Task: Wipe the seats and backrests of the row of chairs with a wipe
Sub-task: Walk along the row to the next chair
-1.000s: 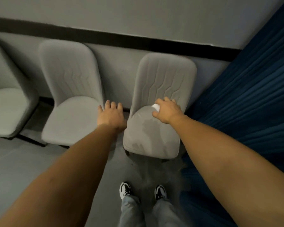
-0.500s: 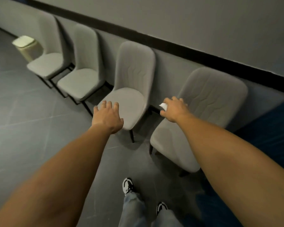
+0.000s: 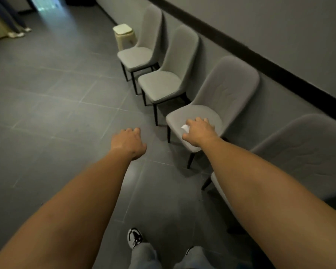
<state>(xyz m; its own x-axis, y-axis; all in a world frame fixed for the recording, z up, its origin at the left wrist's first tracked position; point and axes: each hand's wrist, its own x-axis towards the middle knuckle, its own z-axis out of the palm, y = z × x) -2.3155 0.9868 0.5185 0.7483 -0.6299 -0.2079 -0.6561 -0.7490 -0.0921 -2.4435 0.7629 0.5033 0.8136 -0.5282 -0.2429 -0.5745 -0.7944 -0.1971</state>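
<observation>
While R hand [image 3: 199, 132] grips wipe [image 3: 185, 127] over 2nd chair [image 3: 194, 121], L hand [image 3: 129, 143] hangs loose, holding nothing; approx 3 chairs look left.

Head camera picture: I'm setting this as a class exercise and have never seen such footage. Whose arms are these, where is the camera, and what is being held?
There is no machine here. The camera sits on a person's head and looks forward and down, so the two bare arms reaching out are the wearer's own, with their shoes at the bottom edge. A row of grey chairs stands along the wall on a tiled floor, with a cream stool at the far end. The right hand is over the seat of the second-nearest chair, its fingers curled round a white wipe. The left hand holds nothing and hangs over the floor.
</observation>
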